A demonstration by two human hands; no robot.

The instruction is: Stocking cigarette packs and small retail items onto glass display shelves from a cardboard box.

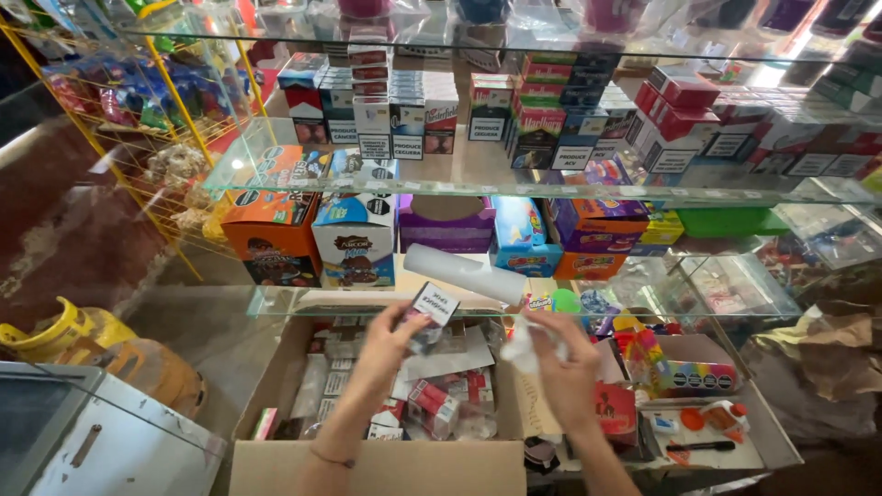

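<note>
- Head view: the left hand (pixel 397 332) grips a small dark cigarette pack (pixel 434 307), held just above an open cardboard box (pixel 377 464).
- The right hand (pixel 562 360), beside the box's right edge, is closed around crumpled clear plastic wrap (pixel 525 349).
- More packs (pixel 432 404) lie inside the box.
- Glass shelves (pixel 514 188) above the box carry stacked cartons.

Both forearms raised — left hand (pixel 397 332) fingers pinched closed, right hand (pixel 562 367) curled in a loose grasp
</note>
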